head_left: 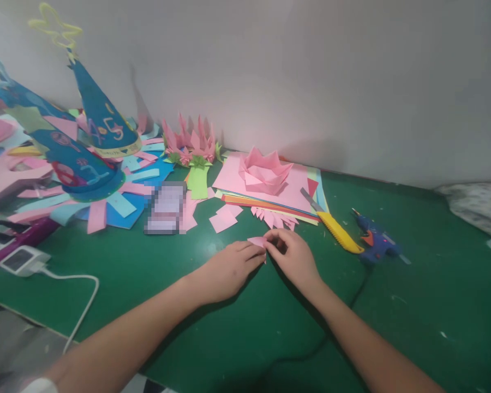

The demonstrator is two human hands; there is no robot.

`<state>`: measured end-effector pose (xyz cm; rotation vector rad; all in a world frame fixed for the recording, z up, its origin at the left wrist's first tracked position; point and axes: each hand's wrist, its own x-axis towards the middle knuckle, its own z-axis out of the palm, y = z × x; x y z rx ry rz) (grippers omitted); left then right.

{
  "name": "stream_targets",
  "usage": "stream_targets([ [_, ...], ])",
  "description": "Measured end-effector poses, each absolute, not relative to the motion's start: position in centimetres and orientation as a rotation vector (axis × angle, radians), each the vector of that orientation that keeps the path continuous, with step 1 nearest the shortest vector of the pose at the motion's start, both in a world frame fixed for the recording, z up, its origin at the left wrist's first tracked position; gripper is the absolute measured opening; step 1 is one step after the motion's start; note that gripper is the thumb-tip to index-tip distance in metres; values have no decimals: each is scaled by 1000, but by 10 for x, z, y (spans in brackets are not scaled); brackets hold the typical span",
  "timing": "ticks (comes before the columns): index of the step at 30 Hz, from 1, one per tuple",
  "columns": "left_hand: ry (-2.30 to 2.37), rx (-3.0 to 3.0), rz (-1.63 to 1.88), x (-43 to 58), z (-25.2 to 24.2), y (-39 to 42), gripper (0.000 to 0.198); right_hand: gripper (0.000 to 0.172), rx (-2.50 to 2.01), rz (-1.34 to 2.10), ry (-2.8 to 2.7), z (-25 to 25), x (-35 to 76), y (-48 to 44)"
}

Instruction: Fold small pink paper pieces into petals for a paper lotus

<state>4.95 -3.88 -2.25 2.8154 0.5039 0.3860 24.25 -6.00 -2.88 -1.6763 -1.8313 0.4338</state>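
Observation:
Between my hands, over the green table (213,338), is a small folded pink paper piece (257,241). My left hand (229,270) has its fingers closed on the piece's left and lower side. My right hand (294,256) pinches its right corner between thumb and index finger. Just beyond lie loose pink paper squares (224,219) and a row of pointed pink folded pieces (275,218). Behind them, a pink folded paper flower (265,170) sits on a stack of coloured paper (229,177).
A yellow cutter (339,232) and a blue glue gun (376,240) lie right of my hands. A blurred phone (166,207), a pink paper crown (192,139) and blue cone hats (102,112) stand left. A white cable (94,284) and purple power strip (28,240) lie far left.

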Motion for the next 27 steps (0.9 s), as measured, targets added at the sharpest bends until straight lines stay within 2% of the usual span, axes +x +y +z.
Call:
stream_targets([
  [6,627,2805,361,49,-16,-39,40,18,-1700,453,-1721,-28,239,-60],
  [10,685,2792,366,49,-15,-40,40,12,-1712,434,-1733,-28,239,-60],
  [21,735,2746,426,49,-18,-39,36,15,-1464,271,-2029,-32,245,-60],
  [27,750,2733,405,48,-16,-40,36,22,-1343,217,-2159,-31,250,-58],
])
